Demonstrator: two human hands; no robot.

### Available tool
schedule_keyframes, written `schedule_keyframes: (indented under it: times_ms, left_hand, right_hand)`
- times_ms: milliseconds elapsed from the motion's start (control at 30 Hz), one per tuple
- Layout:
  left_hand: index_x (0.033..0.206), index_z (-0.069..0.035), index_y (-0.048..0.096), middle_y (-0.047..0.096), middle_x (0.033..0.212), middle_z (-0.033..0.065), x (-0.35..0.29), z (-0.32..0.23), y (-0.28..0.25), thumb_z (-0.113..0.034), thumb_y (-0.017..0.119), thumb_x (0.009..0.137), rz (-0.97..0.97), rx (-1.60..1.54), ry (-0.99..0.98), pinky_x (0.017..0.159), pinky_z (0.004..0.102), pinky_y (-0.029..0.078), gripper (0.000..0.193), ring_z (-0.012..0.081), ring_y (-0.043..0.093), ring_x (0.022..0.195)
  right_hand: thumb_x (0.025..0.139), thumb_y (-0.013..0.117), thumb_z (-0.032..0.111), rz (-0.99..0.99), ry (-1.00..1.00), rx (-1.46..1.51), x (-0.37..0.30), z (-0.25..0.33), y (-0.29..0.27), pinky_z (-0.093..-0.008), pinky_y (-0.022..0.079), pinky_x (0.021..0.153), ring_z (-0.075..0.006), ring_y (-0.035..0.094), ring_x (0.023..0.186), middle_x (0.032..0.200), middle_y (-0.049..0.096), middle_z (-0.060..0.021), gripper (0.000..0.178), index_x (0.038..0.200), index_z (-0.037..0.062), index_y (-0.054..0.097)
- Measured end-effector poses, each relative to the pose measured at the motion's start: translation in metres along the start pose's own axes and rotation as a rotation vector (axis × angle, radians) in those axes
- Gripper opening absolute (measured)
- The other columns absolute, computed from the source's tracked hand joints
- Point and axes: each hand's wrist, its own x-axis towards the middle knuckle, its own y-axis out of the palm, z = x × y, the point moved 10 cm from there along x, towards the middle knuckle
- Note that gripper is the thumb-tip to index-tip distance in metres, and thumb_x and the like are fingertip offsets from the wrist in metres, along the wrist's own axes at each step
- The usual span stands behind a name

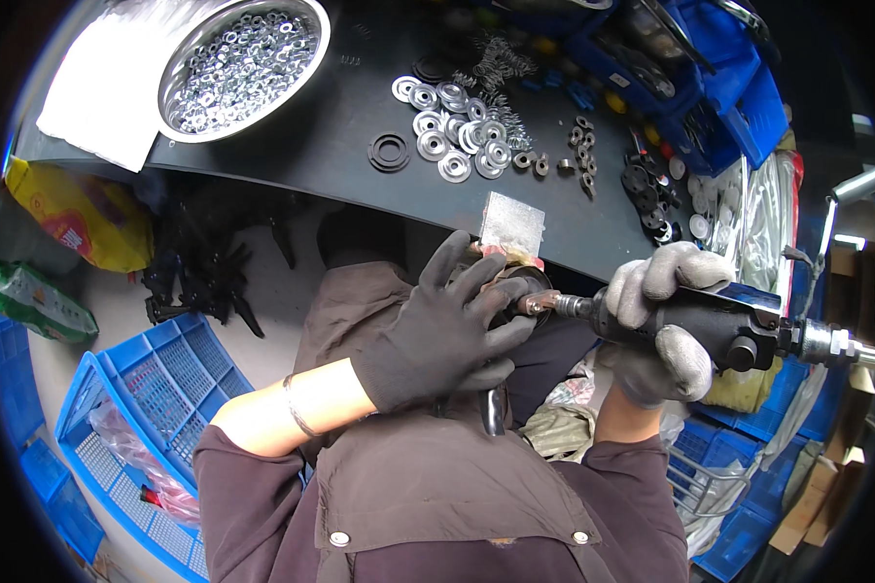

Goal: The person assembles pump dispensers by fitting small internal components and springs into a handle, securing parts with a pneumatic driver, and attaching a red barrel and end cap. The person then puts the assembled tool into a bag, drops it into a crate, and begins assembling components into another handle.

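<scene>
The light-grey-gloved right grip (666, 316) clasps a black cylindrical power tool (710, 325); left, the dark-grey-gloved left grip (437, 325) spreads over a black rounded part (530, 276).

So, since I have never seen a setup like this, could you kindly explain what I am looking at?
There is no robot here, only a person wearing gloves. The single picture comes from a wide fisheye camera on their head, looking down, so straight edges bend near the rim.

The right hand grips a black power tool, pointing toward the left hand. That hand lies with its fingers spread over a dark part at the tool's tip; the fingers hide much of it, so I cannot tell its shape.

Beyond, on the dark table, are a metal bowl of nuts, silver discs, springs and black rings.
</scene>
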Motion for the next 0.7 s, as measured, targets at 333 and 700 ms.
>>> schedule_keyframes:
  times_ms: [333, 700]
  left_hand:
    - [0.112, -0.018, 0.064, 0.051, 0.132, 0.0131, -0.008, 0.013, -0.005, -0.038, 0.079, 0.067, -0.201, -0.279, 0.082, 0.113, 0.0605, 0.021, 0.052, 0.0353, 0.045, 0.128]
    - [0.118, -0.013, 0.059, 0.059, 0.119, 0.0114, 0.031, 0.045, 0.035, -0.051, 0.084, 0.054, -0.064, -0.392, -0.137, 0.114, 0.0554, 0.014, 0.079, 0.0292, 0.053, 0.118]
  right_hand:
    - [0.071, 0.073, 0.017, -0.042, -0.021, -0.119, 0.001, -0.004, 0.012, -0.0334, 0.047, 0.060, -0.0180, 0.052, 0.066, 0.093, 0.051, -0.0120, 0.053, 0.118, 0.0032, 0.052]
    - [0.069, 0.063, 0.011, -0.284, 0.081, -0.179, -0.001, -0.010, 0.011, -0.0314, 0.045, 0.063, -0.0172, 0.052, 0.069, 0.095, 0.049, -0.0130, 0.056, 0.122, -0.0001, 0.049]
